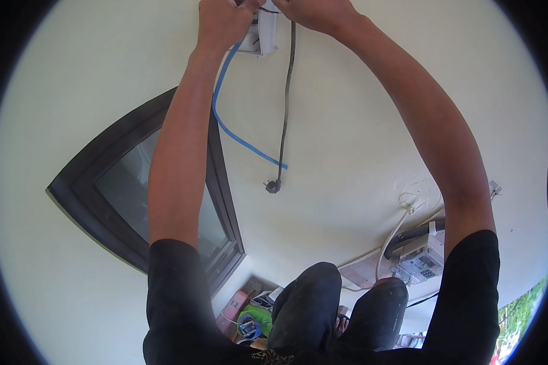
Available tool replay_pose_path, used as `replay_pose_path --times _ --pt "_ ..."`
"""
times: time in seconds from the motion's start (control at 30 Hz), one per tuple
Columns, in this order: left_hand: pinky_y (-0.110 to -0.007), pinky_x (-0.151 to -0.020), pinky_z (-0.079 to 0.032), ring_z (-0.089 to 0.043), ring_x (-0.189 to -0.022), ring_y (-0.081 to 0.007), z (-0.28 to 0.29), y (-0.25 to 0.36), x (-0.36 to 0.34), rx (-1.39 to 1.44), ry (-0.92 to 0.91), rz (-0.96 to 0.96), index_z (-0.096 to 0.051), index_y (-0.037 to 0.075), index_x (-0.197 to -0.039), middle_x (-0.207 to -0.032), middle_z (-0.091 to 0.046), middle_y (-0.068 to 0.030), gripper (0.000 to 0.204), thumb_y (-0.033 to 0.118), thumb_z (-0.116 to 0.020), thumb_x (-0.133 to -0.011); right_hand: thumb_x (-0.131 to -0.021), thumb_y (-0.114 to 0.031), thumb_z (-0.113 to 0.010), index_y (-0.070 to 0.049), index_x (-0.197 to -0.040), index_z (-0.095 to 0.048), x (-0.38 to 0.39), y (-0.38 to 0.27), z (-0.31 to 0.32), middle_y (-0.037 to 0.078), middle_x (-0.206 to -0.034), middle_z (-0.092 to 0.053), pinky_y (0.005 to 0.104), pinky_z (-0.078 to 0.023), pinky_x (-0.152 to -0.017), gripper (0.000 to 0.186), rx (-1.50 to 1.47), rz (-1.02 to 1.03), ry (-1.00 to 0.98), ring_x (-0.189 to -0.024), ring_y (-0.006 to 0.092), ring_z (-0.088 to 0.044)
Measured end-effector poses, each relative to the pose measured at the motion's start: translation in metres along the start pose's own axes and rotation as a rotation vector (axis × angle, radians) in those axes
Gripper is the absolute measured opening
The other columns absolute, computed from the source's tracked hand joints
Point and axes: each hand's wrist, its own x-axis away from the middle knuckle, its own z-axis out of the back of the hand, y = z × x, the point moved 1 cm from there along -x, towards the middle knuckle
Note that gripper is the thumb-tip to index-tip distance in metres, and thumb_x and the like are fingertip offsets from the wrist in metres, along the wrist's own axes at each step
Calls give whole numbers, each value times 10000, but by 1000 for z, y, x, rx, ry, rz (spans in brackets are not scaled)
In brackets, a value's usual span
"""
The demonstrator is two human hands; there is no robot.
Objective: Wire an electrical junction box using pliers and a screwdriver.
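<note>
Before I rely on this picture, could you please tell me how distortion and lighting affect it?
Head view: the dark window frame bows in a curve; head view, lower right: the foliage looks bright beside the black rim; head view, top edge: the left hand and right hand are cropped, hiding fingertips.
</note>
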Motion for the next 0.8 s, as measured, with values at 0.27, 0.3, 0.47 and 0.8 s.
replay_pose_path --times 0.27,0.3,0.47,0.8 --pt "-322 -591 -495 -596 -601 -168 -5 -10 -1 -28 51 -151 -712 -27 -857 -722 -676 -116 175 107 -609 -901 -931 -189 -572 15 -864 -608 -4 -6 2 82 -724 -559 347 -454 -579 218 -1155 -943 -285 -620 181 -500" --pt "-322 -591 -495 -596 -601 -168 -2 -11 2 -36 50 -141 -712 -27 -857 -722 -676 -116 175 107 -609 -901 -939 -183 -563 19 -872 -608 -5 -14 17 97 -741 -579 365 -466 -595 217 -817 -759 -270 -637 201 -526" --pt "-308 -597 -487 -595 -621 -165 -5 2 -4 72 52 -51 -702 -19 -844 -725 -671 -99 166 119 -621 -890 -954 -165 -539 39 -889 -616 10 -9 40 162 -807 -631 411 -500 -659 227 -136 39 72 -711 278 -600" --pt "-284 -594 -469 -544 -631 -114 7 -9 -2 355 -146 -220 -667 -1 -865 -727 -630 -49 143 140 -674 -840 -888 -131 -583 50 -890 -649 -4 -10 35 186 -835 -659 396 -504 -673 193 -345 -404 -169 -715 240 -605"
